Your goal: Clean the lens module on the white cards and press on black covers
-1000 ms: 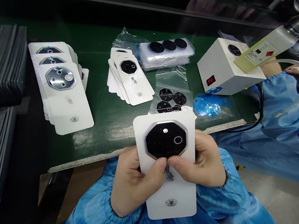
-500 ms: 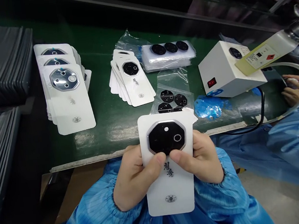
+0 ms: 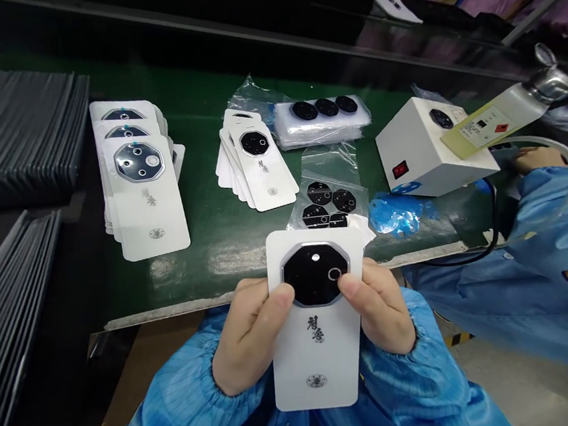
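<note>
Between my two hands is a white phone back cover with a black octagonal camera lens plate set in a silver frame near its top. My left hand is closed on the left edge, its thumb at the plate's lower left. My right hand grips the right edge, its thumb pressing near the ring on the plate's right side. The other fingers are hidden behind the cover. Just beyond it lies a clear zip bag with several black lens plates, its near end covered by the cover's top.
Fanned white covers lie mid-bench; another pile is at left beside dark trays. Stacked clear film, blue film scraps and a white box with a tilted bottle stand right. A co-worker's sleeve is beyond.
My thumbs have moved apart, from the lens plate's lower edge to its left and right sides. The cover stays in both hands. The view has shifted slightly, and the co-worker's hand has moved.
</note>
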The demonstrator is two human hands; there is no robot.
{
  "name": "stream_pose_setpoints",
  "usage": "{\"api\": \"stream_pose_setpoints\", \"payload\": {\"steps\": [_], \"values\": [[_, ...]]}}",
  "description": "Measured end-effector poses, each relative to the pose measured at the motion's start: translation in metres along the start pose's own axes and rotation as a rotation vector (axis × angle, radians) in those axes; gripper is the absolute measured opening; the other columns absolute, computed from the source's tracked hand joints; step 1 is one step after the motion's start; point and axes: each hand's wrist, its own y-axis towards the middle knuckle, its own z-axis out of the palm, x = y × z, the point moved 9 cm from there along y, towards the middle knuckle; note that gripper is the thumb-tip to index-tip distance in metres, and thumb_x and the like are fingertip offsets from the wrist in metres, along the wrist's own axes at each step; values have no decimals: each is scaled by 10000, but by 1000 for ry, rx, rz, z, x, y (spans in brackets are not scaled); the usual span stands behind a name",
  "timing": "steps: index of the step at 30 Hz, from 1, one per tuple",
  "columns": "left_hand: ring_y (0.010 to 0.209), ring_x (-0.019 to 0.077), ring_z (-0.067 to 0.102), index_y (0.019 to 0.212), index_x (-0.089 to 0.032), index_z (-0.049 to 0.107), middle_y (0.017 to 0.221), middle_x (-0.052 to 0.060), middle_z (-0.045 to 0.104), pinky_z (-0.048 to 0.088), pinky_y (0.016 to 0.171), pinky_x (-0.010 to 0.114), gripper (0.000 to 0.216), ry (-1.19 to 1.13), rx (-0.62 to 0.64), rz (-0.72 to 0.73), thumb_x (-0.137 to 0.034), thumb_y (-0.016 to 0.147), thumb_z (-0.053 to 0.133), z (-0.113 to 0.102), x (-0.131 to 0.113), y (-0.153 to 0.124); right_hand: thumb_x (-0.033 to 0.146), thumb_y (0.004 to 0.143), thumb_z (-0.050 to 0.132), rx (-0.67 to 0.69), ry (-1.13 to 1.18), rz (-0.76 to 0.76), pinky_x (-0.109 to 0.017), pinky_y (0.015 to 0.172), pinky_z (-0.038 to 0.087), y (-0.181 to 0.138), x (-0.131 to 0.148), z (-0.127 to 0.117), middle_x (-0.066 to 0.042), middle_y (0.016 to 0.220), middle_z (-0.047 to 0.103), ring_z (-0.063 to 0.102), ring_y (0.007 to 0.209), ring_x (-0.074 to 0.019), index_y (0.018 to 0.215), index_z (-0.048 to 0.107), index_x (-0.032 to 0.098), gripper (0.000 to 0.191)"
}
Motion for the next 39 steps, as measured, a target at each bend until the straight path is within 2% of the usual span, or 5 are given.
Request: {"api": "stream_pose_setpoints", "payload": {"steps": [12,20,32,36,39], "values": [[479,110,388,589,-193,419,539,-25,393,317,418,245,382,-44,27,60,-448,865,486,-10,-5,5,312,904,398,250,-31,-37,-226,451,301,4,0,25,31,551,390,367,485,-80,580,377,189,348],[466,91,330,520,-173,414,511,-32,361,276,437,244,414,64,35,73,-403,838,549,-15,-5,5,369,910,402,233,-69,39,-232,506,300,17,-13,29,37,566,367,361,524,-81,569,363,184,390],[785,227,629,1030,-174,595,854,62,647,525,703,337,395,411,-512,216,-477,898,377,-111,-31,2,235,829,543,343,-225,179,-189,521,385,35,-24,27,24,675,553,488,583,-76,882,611,162,113],[1247,390,398,1288,-129,462,1332,193,441,305,1041,536,606,819,-682,290,-454,787,562,-130,-53,3,223,890,499,114,-338,244,-215,599,452,91,-46,-14,19,769,566,528,642,-78,1032,562,152,171],[1348,496,165,1313,-51,461,1457,270,230,152,1075,624,675,1074,-701,271,-387,746,610,-137,-52,12,338,908,520,18,-442,323,-284,651,519,131,-73,-37,-25,915,605,589,728,-113,1068,556,140,257]]}}
